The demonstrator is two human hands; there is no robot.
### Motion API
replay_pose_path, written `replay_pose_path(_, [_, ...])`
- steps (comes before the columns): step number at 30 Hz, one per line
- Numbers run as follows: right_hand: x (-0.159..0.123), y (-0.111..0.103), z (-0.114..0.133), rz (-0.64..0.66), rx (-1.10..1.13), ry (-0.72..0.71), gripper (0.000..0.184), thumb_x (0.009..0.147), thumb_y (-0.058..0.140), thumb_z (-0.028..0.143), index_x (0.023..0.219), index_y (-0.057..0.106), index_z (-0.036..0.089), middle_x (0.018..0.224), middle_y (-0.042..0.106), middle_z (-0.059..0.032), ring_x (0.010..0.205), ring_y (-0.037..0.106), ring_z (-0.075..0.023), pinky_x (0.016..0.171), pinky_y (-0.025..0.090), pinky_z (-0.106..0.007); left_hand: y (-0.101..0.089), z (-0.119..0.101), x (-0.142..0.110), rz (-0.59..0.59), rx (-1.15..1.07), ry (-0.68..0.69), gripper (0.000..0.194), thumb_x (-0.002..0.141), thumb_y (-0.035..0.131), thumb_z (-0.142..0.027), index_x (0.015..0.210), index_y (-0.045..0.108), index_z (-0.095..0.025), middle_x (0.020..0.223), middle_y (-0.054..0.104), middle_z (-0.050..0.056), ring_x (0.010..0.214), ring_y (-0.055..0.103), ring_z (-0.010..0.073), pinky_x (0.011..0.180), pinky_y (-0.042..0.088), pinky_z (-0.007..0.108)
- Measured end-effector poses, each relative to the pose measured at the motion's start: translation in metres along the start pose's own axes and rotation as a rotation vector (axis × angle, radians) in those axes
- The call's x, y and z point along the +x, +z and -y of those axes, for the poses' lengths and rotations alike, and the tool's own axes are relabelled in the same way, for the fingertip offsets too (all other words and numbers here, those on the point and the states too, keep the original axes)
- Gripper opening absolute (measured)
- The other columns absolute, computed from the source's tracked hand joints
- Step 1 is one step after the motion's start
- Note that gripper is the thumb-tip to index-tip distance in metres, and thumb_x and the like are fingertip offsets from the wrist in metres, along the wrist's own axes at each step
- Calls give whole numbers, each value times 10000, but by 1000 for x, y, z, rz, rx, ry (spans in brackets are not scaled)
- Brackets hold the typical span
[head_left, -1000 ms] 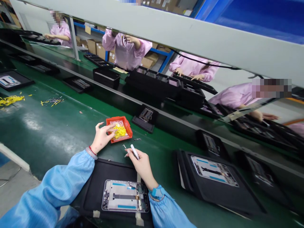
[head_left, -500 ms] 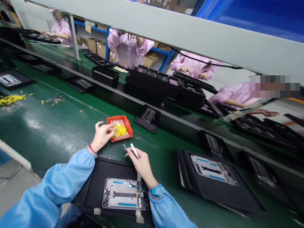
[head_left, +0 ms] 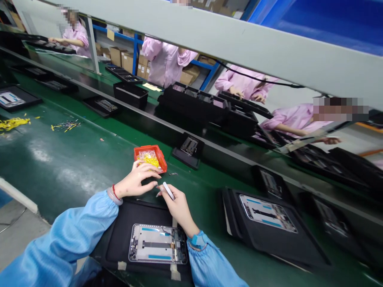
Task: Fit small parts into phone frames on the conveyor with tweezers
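My right hand (head_left: 177,201) is closed around a pair of white tweezers (head_left: 169,191), above the far edge of a black padded tray (head_left: 128,223). Just left of it, my left hand (head_left: 139,179) has its fingers apart and stretched out, with the thumb tip close to the right fingertips. Whether anything tiny lies between the hands is too small to tell. Beyond my left fingers sits a red-orange bin (head_left: 162,159) with small yellow pieces (head_left: 151,158) and a clear bag inside. On the tray rests an opened tablet (head_left: 160,244) with blue strips and circuit boards showing.
To the right, stacked black trays bear another opened tablet (head_left: 268,213). A conveyor belt (head_left: 155,125) carries more trays with devices. Yellow scraps (head_left: 13,124) and dark strips (head_left: 67,126) lie at the left. Co-workers in pink sit across the belt beyond a pale beam (head_left: 209,36).
My left hand has come out of the red-orange bin and moved right and nearer, up to the right fingertips. My right hand stays almost in place with the tweezers.
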State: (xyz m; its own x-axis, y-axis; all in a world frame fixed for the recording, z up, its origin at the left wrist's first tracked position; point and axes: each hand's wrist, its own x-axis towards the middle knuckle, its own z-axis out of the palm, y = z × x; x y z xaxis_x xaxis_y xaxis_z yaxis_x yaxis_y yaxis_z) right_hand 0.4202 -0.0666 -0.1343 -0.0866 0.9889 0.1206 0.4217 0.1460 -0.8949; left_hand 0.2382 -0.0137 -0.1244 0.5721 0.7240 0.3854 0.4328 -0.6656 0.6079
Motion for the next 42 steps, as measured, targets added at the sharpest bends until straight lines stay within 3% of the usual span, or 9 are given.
replay_pose_path(5, [-1,-1,0,6,-50,-72,261,851,472,344,714,638,196,643,676,-16,585,615,-173,584,474,-249,6,-3,0,37,-56,-6,107,851,516,-221,773,587,-232,911,683,-8,954,592,183,998,247,402])
replay_pose_path(10, [-6,-1,1,-193,-221,-167,170,827,484,269,817,638,197,768,664,-52,693,623,-194,644,489,-272,9,-2,2,7,-16,-26,116,887,437,-213,810,524,-220,868,644,7,899,574,179,944,312,381])
replay_pose_path(16, [-6,2,4,-173,-371,-241,247,794,464,183,926,672,202,816,680,-65,726,654,-200,635,497,-264,11,-9,0,17,9,6,126,911,409,-241,830,502,-215,828,611,14,841,560,183,910,345,379])
replay_pose_path(21, [1,3,8,-99,-544,-300,229,856,457,182,926,675,199,835,686,-63,676,651,-177,594,487,-232,10,-10,-1,28,28,14,153,899,382,-233,804,501,-217,828,615,22,824,554,195,915,347,403])
replay_pose_path(34, [26,-2,18,-5,-823,-450,224,885,445,151,1003,635,167,923,686,-82,605,652,-160,499,450,-217,14,1,1,-168,15,-102,121,896,444,-232,799,515,-214,775,614,-2,790,566,181,874,375,378])
replay_pose_path(37, [36,-6,23,94,-906,-445,243,866,463,111,1027,633,172,967,690,-82,643,667,-171,515,456,-224,15,5,2,-193,30,-128,110,890,469,-230,797,526,-215,765,617,-6,786,572,183,863,382,373])
replay_pose_path(42, [55,-7,41,335,-1073,-307,303,799,480,19,1012,635,169,1006,682,-84,749,679,-202,547,446,-246,13,13,2,-232,59,-154,108,879,490,-221,783,537,-208,742,621,-3,767,576,191,867,379,385])
